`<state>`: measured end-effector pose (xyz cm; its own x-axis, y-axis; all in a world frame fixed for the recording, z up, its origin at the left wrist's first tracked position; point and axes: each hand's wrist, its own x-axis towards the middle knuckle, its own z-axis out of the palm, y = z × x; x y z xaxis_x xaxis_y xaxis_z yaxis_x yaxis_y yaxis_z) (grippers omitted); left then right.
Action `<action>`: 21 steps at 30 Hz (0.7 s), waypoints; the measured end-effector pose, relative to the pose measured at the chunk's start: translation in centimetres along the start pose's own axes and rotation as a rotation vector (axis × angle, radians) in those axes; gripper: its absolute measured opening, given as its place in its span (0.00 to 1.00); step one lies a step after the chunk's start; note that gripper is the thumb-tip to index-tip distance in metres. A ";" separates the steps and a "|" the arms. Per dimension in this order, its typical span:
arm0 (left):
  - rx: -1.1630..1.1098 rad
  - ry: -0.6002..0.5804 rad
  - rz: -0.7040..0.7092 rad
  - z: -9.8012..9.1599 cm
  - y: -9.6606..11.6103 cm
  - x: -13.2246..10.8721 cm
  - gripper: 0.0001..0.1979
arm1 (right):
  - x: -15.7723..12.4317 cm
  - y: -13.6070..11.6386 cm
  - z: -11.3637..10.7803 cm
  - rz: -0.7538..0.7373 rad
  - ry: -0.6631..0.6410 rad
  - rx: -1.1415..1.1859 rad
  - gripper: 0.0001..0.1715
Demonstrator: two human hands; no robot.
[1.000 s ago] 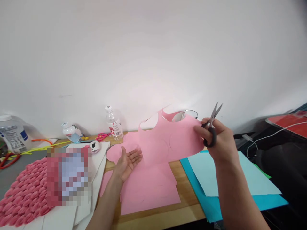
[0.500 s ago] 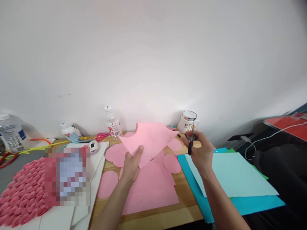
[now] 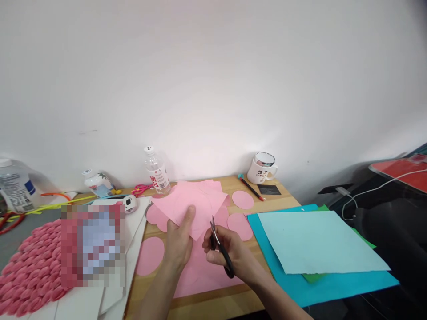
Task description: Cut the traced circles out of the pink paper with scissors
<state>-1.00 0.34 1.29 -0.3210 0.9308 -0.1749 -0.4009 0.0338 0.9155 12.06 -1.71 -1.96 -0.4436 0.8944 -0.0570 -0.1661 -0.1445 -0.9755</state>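
Note:
My left hand grips a pink paper sheet with curved cut-outs along its edges, thumb on top. Just right of the sheet's lower corner, my right hand is closed on a pair of black-handled scissors, blades pointing up and away. Beneath both hands lies a larger pink sheet, partly covered. Cut pink circles rest around it: one at the left, one at the right and another farther back.
Pale blue paper lies over teal sheets at the right. Near the wall stand a plastic bottle and a white mug. A pencil and a black card lie close to the mug. Chunky pink braiding covers the left.
My right hand has come left and down with the scissors, from in front of the mug to beside the paper. The held sheet has dropped and turned, and the pencil and card now show.

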 end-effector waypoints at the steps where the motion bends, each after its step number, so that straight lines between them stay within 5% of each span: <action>1: -0.028 -0.014 0.013 -0.1 -0.5 0.0 0.19 | 0.2 -0.1 0.0 -0.008 0.008 0.006 0.25; 7: 0.002 -0.010 0.111 -0.7 -2.5 0.1 0.22 | 0.5 -0.1 -0.1 -0.052 0.079 -0.003 0.26; 21: 0.142 0.101 0.145 -0.9 -2.7 -0.4 0.19 | 0.2 -0.5 0.2 -0.028 0.105 -0.026 0.25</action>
<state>-0.53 -0.43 -1.40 -0.4536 0.8887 -0.0669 -0.2217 -0.0399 0.9743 11.82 -1.56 -1.48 -0.3441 0.9376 -0.0503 -0.1536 -0.1091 -0.9821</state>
